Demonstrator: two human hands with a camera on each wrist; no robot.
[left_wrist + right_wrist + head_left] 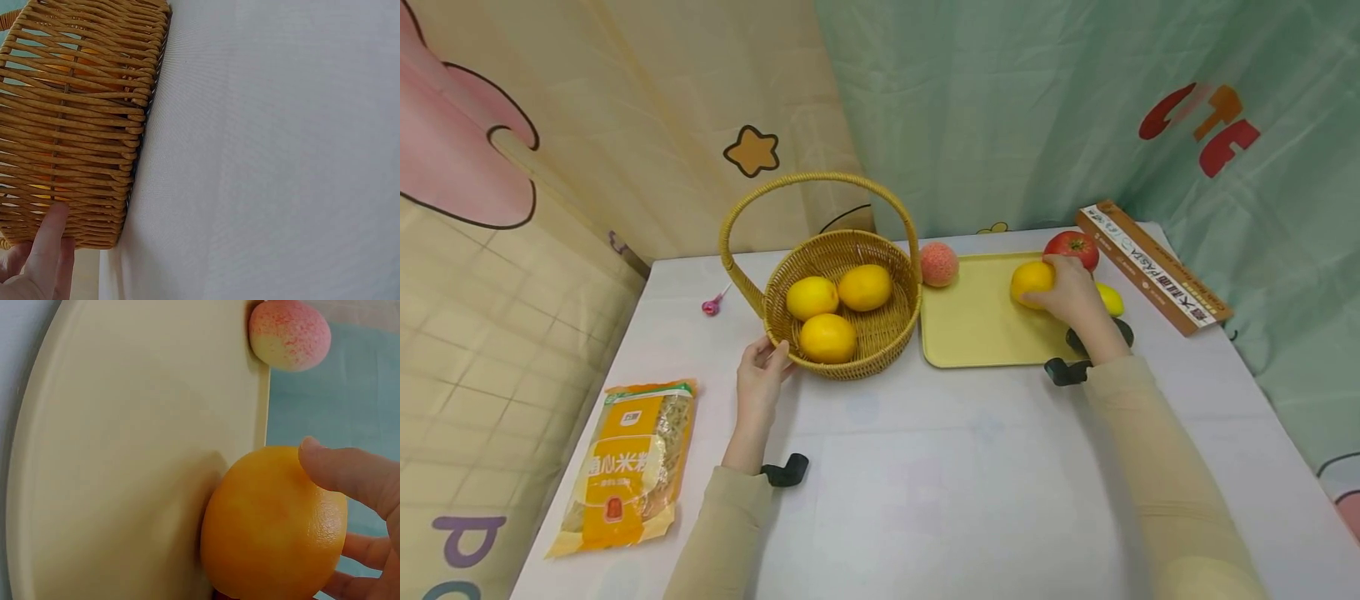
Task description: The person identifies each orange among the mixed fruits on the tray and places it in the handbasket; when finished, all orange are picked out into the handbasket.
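The wicker basket [880, 354] stands upright with its tall handle up and three oranges inside, one orange [827, 338] nearest the front. At its near left side, my left hand [759, 379] touches the wall; in the left wrist view a straight digit lies against the outer weave [69, 144]. My right hand [1072, 292] grips another orange [1030, 284] over the yellow tray [977, 357]. Thumb on one side and fingers on the other hold this orange [275, 525] in the right wrist view. Whether it touches the tray is unclear.
A peach [939, 264] sits at the tray's far left corner. Around its right side are a red apple [1070, 245], a lemon [1110, 299] and a dark green fruit [1123, 332]. A pasta box [1153, 267] lies farther right. A lollipop [711, 307] and noodle bag [625, 467] lie left.
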